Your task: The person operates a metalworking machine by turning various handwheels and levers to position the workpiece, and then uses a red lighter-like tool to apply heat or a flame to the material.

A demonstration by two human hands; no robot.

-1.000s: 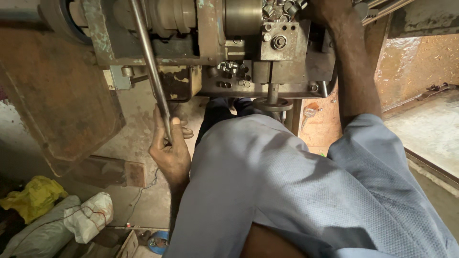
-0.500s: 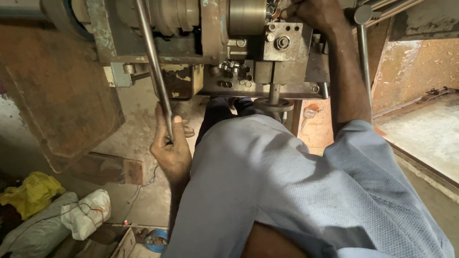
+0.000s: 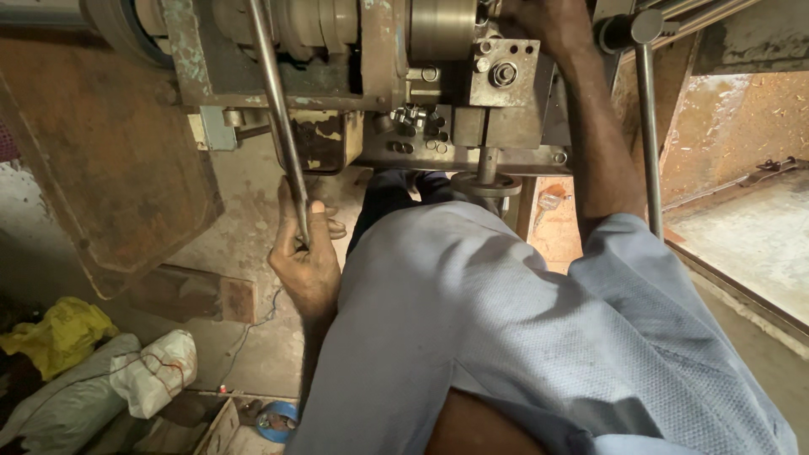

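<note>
Left hand (image 3: 305, 257) grips the long grey steel lever (image 3: 278, 118) of a worn metal lathe (image 3: 396, 84); right hand (image 3: 539, 21) reaches the tool post, grip seemingly closed but unclear.

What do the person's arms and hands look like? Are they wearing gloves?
No gloves: both hands are bare. The left hand and right hand wear no rings or watch that I can see. The arms are bare to the short sleeves of a pale blue shirt of finely textured cloth.

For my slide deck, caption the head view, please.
Left hand grips a steel lever; right hand reaches into the lathe.
</note>
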